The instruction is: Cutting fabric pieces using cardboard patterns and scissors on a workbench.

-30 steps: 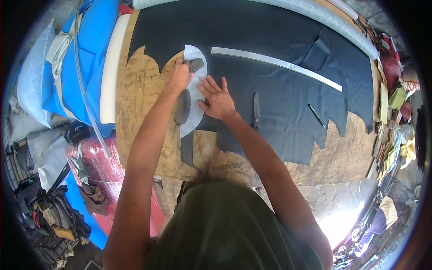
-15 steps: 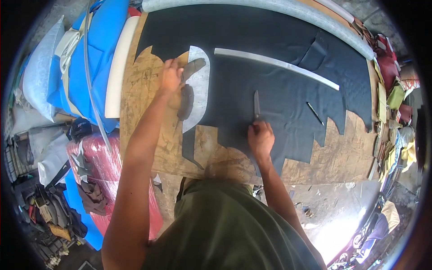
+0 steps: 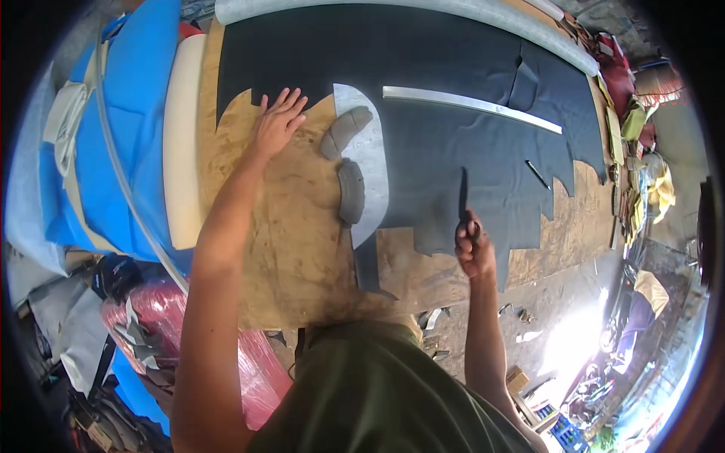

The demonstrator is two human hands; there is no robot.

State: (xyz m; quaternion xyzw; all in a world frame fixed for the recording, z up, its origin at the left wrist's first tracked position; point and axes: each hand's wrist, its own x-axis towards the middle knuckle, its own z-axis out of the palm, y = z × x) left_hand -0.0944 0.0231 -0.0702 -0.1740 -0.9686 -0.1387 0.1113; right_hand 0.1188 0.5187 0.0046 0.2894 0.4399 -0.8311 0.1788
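My left hand (image 3: 278,124) lies open with fingers spread, its fingertips over the cut edge of a black leather-like sheet (image 3: 317,49). My right hand (image 3: 476,249) is closed round the handles of dark scissors (image 3: 464,192), blades together and pointing away from me above the sheet. Between my hands lies a pale curved template (image 3: 374,181) on the sheet's edge. Two grey curved weights, an upper one (image 3: 349,130) and a lower one (image 3: 351,190), sit across the template's left edge.
A metal straightedge (image 3: 472,109) and a pen (image 3: 538,174) lie on the sheet, which rests on a wooden table (image 3: 291,264). A pale roll (image 3: 423,16) runs along the far edge; a cream roll (image 3: 181,151) and blue material (image 3: 128,113) flank the left.
The view has shifted. My left hand has moved off from beside the weights to the sheet's edge, fingers spreading. My right hand has lifted the scissors and drawn right, away from the template.
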